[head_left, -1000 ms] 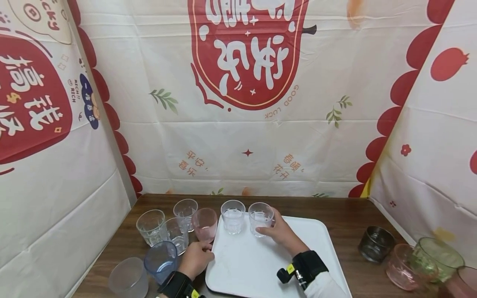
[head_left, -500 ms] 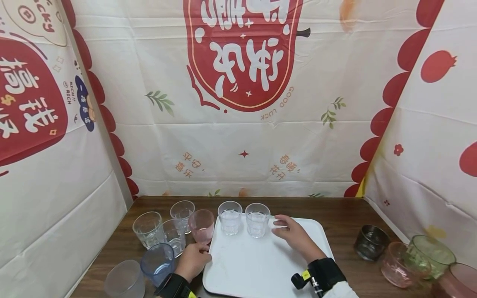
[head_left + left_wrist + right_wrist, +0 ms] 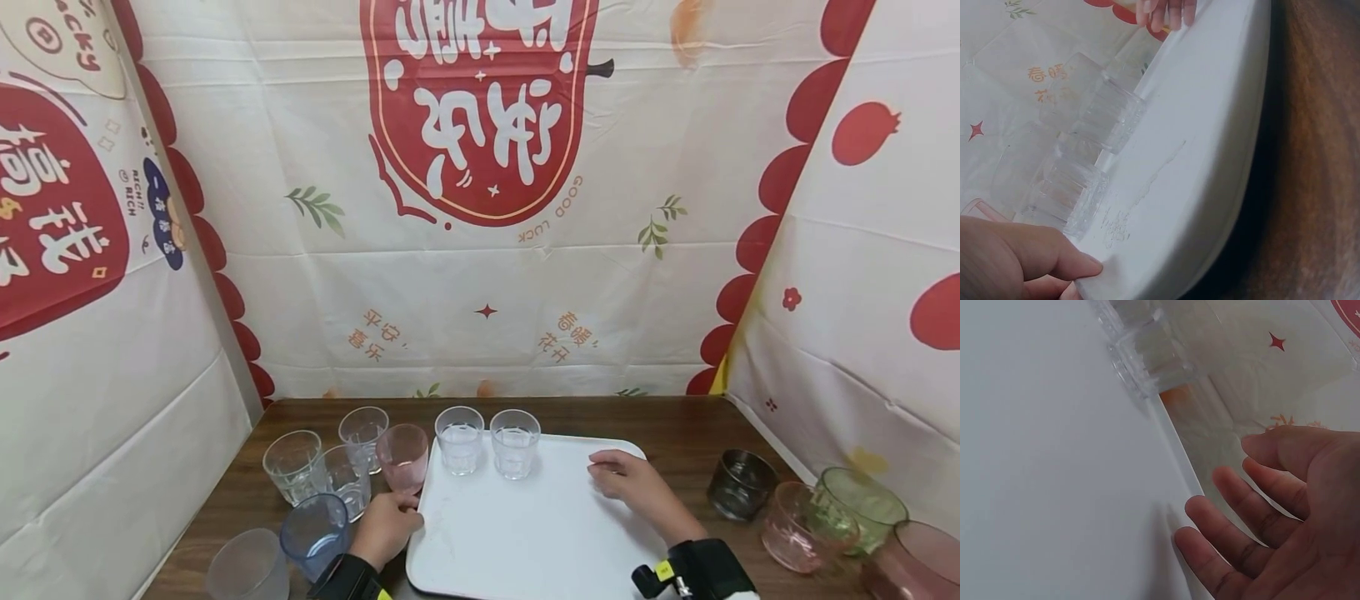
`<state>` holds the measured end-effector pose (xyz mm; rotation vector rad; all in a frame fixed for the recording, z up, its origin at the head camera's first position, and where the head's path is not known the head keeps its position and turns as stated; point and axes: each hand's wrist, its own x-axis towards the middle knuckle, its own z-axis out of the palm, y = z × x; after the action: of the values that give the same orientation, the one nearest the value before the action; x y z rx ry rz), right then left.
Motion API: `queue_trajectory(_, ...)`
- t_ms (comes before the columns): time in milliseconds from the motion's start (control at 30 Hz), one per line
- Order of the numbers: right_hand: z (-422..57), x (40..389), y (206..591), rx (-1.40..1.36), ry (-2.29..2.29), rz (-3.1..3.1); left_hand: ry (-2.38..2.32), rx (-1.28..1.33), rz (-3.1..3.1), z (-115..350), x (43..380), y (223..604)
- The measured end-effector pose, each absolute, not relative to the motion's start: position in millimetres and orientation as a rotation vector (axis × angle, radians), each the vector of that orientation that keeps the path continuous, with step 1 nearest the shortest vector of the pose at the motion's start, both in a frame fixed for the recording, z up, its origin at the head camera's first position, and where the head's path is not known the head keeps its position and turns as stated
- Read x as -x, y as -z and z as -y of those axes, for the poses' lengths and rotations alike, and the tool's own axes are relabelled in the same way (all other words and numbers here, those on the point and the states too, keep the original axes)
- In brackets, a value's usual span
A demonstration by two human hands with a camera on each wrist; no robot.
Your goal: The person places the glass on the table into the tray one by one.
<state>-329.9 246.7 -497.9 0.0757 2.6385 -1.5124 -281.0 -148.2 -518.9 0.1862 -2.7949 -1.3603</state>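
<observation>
Two clear glasses, the left one [image 3: 460, 446] and the right one [image 3: 515, 450], stand upright side by side at the back of the white tray [image 3: 517, 533]. My left hand [image 3: 385, 527] pinches the tray's left edge; in the left wrist view the thumb [image 3: 1079, 264] lies on top of the rim and the other fingers are partly hidden. Over the tray's right part hovers my right hand [image 3: 645, 490], apart from the glasses. Its fingers [image 3: 1235, 540] are relaxed and hold nothing in the right wrist view.
Left of the tray stand several clear glasses [image 3: 291, 467], a pink glass [image 3: 403, 460], a blue glass [image 3: 315, 533] and a frosted cup [image 3: 249, 567]. On the right are a dark glass [image 3: 742, 486], pink glasses [image 3: 797, 533] and a green glass [image 3: 862, 508]. A printed cloth [image 3: 480, 275] hangs behind.
My right hand has let go of the right clear glass on the tray and moved away to the right. The left hand stays at the tray's edge; the head view has shifted slightly.
</observation>
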Motion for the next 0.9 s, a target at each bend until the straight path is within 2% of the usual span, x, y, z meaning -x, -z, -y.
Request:
queue_trajectory(467,-293,305,492,-0.251,1.497,-2.592,1.353,-0.167,2.776,150,283,521)
queue_trajectory(900,-328,271,487,-0.204,1.549,-2.665,1.373,-0.154,2.78,151,282,520)
